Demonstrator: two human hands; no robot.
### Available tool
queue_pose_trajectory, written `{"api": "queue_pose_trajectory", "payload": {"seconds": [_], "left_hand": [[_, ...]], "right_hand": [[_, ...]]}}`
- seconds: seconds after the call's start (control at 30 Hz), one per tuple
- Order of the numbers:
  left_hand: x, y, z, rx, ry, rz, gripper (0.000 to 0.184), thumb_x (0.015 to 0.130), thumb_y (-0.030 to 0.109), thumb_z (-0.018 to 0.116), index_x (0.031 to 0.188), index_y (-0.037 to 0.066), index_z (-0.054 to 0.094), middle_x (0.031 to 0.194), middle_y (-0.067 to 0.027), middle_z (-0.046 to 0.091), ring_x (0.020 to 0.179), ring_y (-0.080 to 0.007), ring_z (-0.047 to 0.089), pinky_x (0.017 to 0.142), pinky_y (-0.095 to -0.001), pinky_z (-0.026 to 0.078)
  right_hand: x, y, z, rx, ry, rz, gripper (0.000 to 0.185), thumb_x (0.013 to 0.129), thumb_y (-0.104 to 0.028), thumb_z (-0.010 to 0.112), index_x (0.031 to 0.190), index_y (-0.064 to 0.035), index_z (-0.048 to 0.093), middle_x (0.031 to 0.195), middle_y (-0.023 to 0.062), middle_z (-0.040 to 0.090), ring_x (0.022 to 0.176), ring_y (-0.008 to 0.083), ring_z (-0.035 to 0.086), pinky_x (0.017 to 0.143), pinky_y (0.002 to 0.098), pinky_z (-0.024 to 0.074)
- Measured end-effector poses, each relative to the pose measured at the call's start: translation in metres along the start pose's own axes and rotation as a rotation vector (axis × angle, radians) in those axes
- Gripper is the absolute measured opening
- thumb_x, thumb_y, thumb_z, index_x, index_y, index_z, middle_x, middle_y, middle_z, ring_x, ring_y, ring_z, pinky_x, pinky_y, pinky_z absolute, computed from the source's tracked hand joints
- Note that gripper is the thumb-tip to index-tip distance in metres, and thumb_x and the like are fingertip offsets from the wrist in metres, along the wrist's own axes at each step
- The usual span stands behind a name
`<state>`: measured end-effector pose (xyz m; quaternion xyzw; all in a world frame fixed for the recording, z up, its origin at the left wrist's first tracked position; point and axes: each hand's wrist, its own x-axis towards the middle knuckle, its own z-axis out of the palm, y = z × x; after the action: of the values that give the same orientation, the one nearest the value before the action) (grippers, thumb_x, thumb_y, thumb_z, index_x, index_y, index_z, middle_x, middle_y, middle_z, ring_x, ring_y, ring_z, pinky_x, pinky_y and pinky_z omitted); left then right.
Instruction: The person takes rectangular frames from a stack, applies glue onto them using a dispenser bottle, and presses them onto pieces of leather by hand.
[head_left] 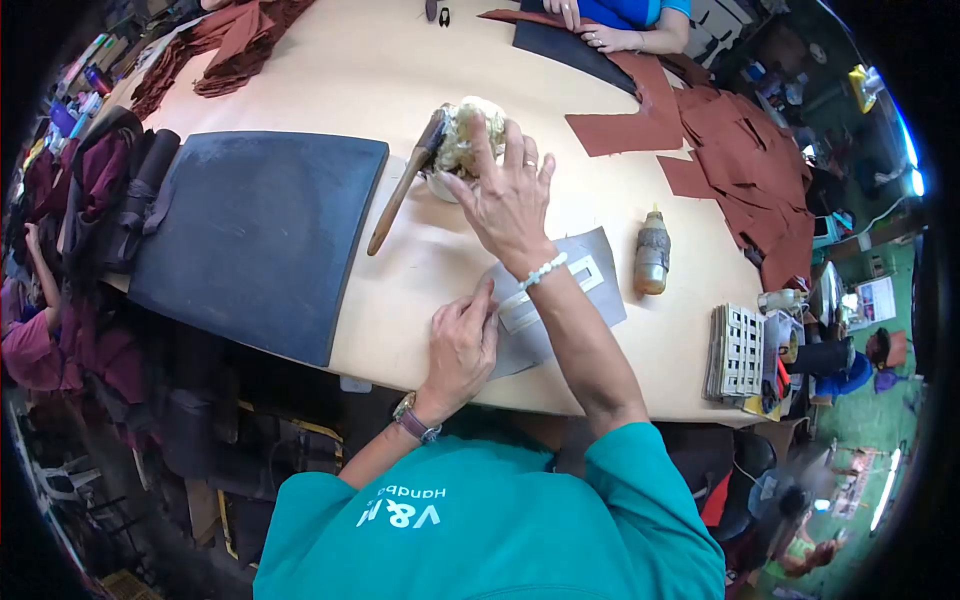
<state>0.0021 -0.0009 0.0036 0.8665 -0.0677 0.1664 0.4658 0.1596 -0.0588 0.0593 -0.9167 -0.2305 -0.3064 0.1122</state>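
Note:
A grey sheet (600, 305) of leather or fabric lies on the table before me, with a pale rectangular frame shape (585, 273) on it. My left hand (462, 340) is at its left edge, fingers curled and pressed together on that edge; the fingertips are partly hidden. Stretched forward above the sheet, my right hand (512, 195) has its fingers spread and holds nothing. Just beyond it stands a lumpy, crusted pot (465, 140), partly covered by the fingers. A brush with a wooden handle (394, 200) leans against the pot's left side.
On the left lies a large dark board (255, 230). A bottle wrapped in tape (652, 255) stands to the right. Brown cut pieces (745, 170) are heaped at the right edge, near a white slotted basket (740, 350). Across the table, another person's hands (605, 38) touch brown material.

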Motion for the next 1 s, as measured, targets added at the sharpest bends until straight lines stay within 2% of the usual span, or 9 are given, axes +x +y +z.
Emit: {"api": "queue_pose_trajectory", "payload": {"seconds": [0.13,0.3,0.37,0.43,0.53,0.63,0.9,0.93,1.0], "left_hand": [[0.005,0.006,-0.006,-0.117,0.056,-0.079,0.042,0.084,0.002,0.053,0.125,-0.005,0.047,0.106,-0.0206,0.058,0.096,-0.0350,0.055,0.085,-0.0425,0.043],[0.084,0.004,-0.046,0.114,0.435,0.219,0.034,0.089,0.004,0.049,0.121,-0.007,0.049,0.113,-0.0231,0.056,0.103,-0.0364,0.056,0.088,-0.0425,0.044],[0.136,0.010,-0.059,0.116,0.468,0.193,0.032,0.091,0.009,0.048,0.119,-0.008,0.051,0.112,-0.0236,0.057,0.102,-0.0373,0.055,0.087,-0.0428,0.045],[0.184,-0.011,-0.050,0.239,0.448,0.230,0.035,0.094,0.018,0.044,0.122,-0.003,0.051,0.111,-0.0225,0.057,0.103,-0.0363,0.056,0.090,-0.0441,0.042],[0.198,-0.026,-0.035,0.314,0.271,0.076,0.039,0.096,0.026,0.040,0.126,0.003,0.049,0.113,-0.0196,0.057,0.107,-0.0342,0.054,0.094,-0.0498,0.037],[0.190,-0.052,-0.010,0.445,0.488,0.188,0.037,0.096,0.028,0.041,0.127,0.010,0.049,0.119,-0.0133,0.057,0.118,-0.0334,0.048,0.097,-0.0630,0.028],[0.186,-0.065,-0.013,0.581,0.439,0.306,0.047,0.098,0.031,0.035,0.138,0.006,0.035,0.139,-0.0116,0.042,0.130,-0.0333,0.036,0.101,-0.0621,0.024],[0.185,-0.067,-0.012,0.588,0.442,0.310,0.049,0.097,0.031,0.036,0.139,0.005,0.032,0.140,-0.0126,0.041,0.131,-0.0341,0.035,0.101,-0.0630,0.023],[0.184,-0.073,-0.013,0.623,0.437,0.301,0.056,0.097,0.035,0.036,0.142,0.004,0.026,0.144,-0.0133,0.035,0.133,-0.0347,0.032,0.101,-0.0636,0.022]], "right_hand": [[-0.010,0.004,0.010,-0.042,0.010,-0.010,0.082,0.081,-0.052,0.058,0.148,-0.0218,0.022,0.138,0.0219,0.034,0.119,0.0376,0.041,0.094,0.0616,0.0299],[-0.020,0.008,0.013,0.042,-0.020,-0.040,0.081,0.080,-0.048,0.061,0.146,-0.0189,0.025,0.143,0.0262,0.027,0.124,0.0417,0.038,0.098,0.0590,0.0299],[-0.026,0.007,0.011,0.051,-0.042,-0.041,0.078,0.080,-0.047,0.062,0.145,-0.0174,0.030,0.144,0.0272,0.026,0.124,0.0430,0.037,0.098,0.0583,0.0297],[-0.033,0.007,0.009,0.073,-0.059,-0.028,0.074,0.081,-0.045,0.062,0.142,-0.0162,0.034,0.144,0.0276,0.026,0.125,0.0439,0.035,0.098,0.0583,0.0291],[-0.025,0.017,-0.002,0.311,-0.049,0.089,0.067,0.082,-0.039,0.062,0.139,-0.0153,0.038,0.142,0.0286,0.028,0.126,0.0445,0.033,0.099,0.0584,0.0276],[-0.009,0.021,-0.001,0.416,-0.008,0.166,0.066,0.084,-0.036,0.059,0.142,-0.0174,0.033,0.141,0.0282,0.030,0.128,0.0452,0.031,0.100,0.0615,0.0250],[-0.038,0.023,0.028,0.260,-0.233,0.161,0.071,0.087,-0.046,0.051,0.147,-0.0209,0.021,0.144,0.0189,0.031,0.131,0.0454,0.027,0.100,0.0674,0.0193],[-0.046,0.023,0.015,0.288,-0.322,0.219,0.066,0.088,-0.049,0.049,0.143,-0.0186,0.030,0.144,0.0179,0.031,0.132,0.0447,0.025,0.101,0.0678,0.0176],[-0.051,0.041,0.001,0.130,-0.213,0.196,0.061,0.089,-0.050,0.047,0.139,-0.0155,0.038,0.143,0.0166,0.032,0.130,0.0417,0.029,0.100,0.0653,0.0214]]}}
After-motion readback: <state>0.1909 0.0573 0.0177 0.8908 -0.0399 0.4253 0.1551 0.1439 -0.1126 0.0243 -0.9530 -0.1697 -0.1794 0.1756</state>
